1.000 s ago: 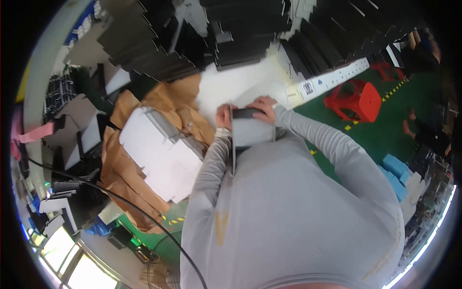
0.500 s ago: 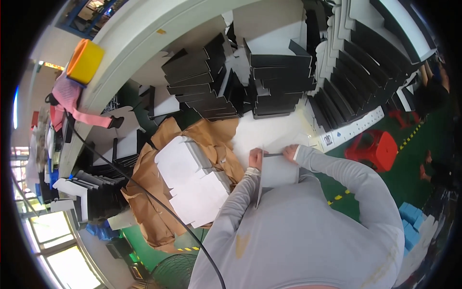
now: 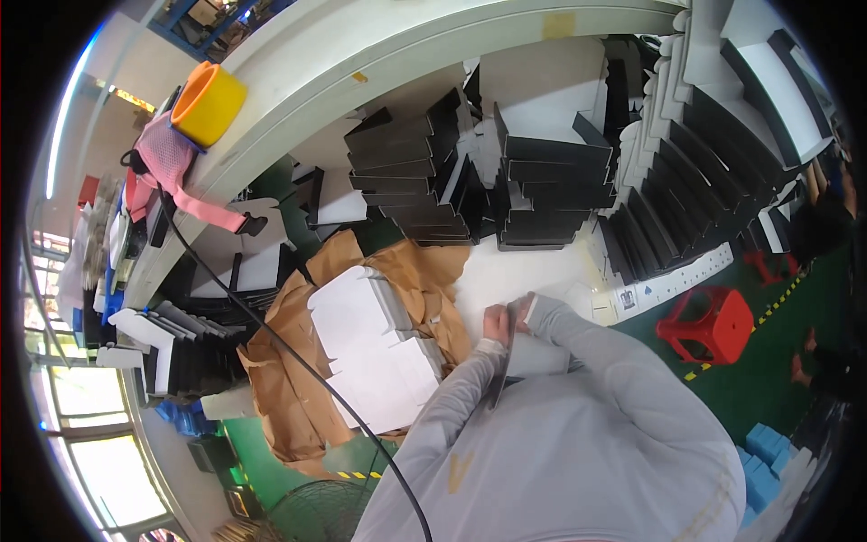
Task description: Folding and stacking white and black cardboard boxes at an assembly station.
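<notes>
Close to my chest stands a partly folded cardboard box (image 3: 540,358), pale grey inside with a dark upright side panel on its left. My left hand (image 3: 495,323) is closed on the far left corner of that panel. Right beside it, my right hand (image 3: 524,314) grips the far edge of the same box, its fingers partly hidden by the panel and sleeve. To the left, a stack of flat white die-cut cardboard blanks (image 3: 379,379) lies on crumpled brown paper (image 3: 284,388). Beyond my hands shows the white worktop (image 3: 492,275).
Stacks of black folded boxes (image 3: 555,199) stand at the back, with a leaning row of them (image 3: 686,181) at the right. A black cable (image 3: 307,384) crosses the left side. A red stool (image 3: 709,323) stands on the green floor. Overhead runs a pale shelf beam (image 3: 379,68).
My right hand has moved left along the box edge, close to my left hand. The dark panel now stands more upright between them. The whole view has shifted slightly.
</notes>
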### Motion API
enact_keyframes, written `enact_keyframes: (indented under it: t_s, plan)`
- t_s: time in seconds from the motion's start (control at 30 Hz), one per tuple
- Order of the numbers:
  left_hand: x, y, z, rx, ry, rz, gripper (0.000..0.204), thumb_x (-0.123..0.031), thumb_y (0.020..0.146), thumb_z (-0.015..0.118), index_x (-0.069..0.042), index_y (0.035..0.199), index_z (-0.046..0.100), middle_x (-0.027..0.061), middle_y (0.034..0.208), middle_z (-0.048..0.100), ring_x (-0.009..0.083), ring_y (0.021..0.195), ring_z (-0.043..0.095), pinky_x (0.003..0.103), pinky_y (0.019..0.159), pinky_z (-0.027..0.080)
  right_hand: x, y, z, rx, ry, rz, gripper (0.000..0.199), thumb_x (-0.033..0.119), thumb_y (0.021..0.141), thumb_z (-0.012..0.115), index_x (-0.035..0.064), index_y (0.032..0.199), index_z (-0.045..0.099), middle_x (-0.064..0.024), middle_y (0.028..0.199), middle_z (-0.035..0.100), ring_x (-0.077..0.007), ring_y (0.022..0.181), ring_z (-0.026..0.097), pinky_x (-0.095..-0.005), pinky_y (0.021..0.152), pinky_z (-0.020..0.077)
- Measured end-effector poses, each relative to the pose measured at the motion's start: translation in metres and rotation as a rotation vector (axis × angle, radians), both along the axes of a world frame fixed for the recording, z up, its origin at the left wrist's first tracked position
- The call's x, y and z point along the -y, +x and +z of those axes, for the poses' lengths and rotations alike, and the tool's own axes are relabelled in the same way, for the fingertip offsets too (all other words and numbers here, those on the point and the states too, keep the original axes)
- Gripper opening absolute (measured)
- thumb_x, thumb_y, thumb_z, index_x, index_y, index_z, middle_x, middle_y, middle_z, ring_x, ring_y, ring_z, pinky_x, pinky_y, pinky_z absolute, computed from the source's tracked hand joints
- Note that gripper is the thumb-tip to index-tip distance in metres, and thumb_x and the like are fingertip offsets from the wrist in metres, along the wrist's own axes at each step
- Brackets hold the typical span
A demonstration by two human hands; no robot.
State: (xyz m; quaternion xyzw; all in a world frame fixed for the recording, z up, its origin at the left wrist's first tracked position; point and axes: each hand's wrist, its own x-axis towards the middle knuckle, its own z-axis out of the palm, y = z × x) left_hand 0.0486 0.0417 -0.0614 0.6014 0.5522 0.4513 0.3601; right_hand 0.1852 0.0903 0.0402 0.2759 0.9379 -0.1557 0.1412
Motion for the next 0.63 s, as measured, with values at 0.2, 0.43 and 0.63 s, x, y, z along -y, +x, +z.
enact_keyframes:
  t_s: [0.2, 0.43, 0.63]
  plan:
    - [0.000, -0.021, -0.030, -0.055, -0.123, -0.058, 0.025, -0.019, 0.081, 0.042, 0.000, 0.071, 0.055, 0.0194, 0.076, 0.055, 0.0352, 0.076, 0.050, 0.041, 0.069, 0.039, -0.001, -0.008, -0.028, -0.170, -0.295, -0.206, 0.024, 0.025, 0.079, 0.043, 0.0113, 0.093, 0.058, -0.0105, 0.086, 0.061, -0.0280, 0.078, 0.060, -0.0364, 0.069, 0.0483]
    - [-0.006, -0.019, -0.039, 0.233, -0.218, -0.175, 0.016, -0.016, 0.075, 0.053, -0.005, 0.078, 0.065, 0.0089, 0.072, 0.062, 0.0199, 0.066, 0.059, 0.030, 0.062, 0.045, 0.026, 0.028, -0.062, -0.255, 0.258, -0.117, 0.024, 0.019, 0.072, 0.048, -0.0020, 0.082, 0.055, -0.0152, 0.072, 0.058, -0.0298, 0.062, 0.060, -0.0383, 0.053, 0.0508]
    - [-0.006, -0.017, -0.036, 0.160, -0.195, -0.187, 0.020, -0.018, 0.078, 0.050, -0.006, 0.078, 0.066, 0.0076, 0.074, 0.063, 0.0235, 0.066, 0.058, 0.031, 0.063, 0.045, 0.030, 0.049, -0.043, -0.123, 0.061, -0.211, 0.025, 0.018, 0.070, 0.051, -0.0013, 0.085, 0.055, -0.0158, 0.079, 0.059, -0.0318, 0.071, 0.061, -0.0366, 0.062, 0.0516]
